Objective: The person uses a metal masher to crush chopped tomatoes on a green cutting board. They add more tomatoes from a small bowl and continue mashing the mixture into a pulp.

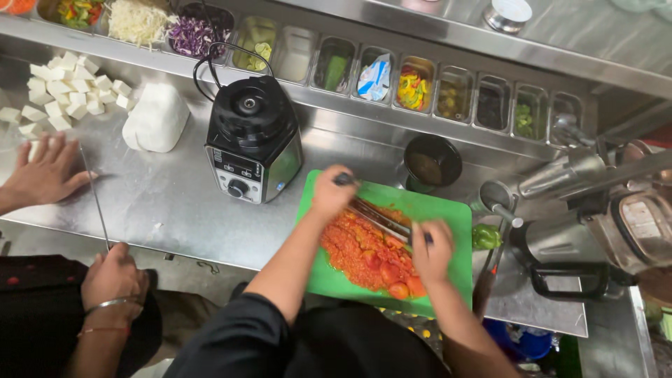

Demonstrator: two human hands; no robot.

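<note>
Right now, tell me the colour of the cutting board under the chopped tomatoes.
Bright green. The cutting board shows best in the head view, under the red chopped tomatoes.

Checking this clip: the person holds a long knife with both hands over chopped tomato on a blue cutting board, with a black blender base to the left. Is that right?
Not quite. The head view shows the cutting board is green, not blue. The rest holds: left hand and right hand grip the long knife over the chopped tomato, with the black blender base to the left.

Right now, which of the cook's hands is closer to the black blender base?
Left. The left hand grips one knife end on the green cutting board, just right of the blender base. The right hand holds the other end, farther away across the chopped tomatoes.
</note>
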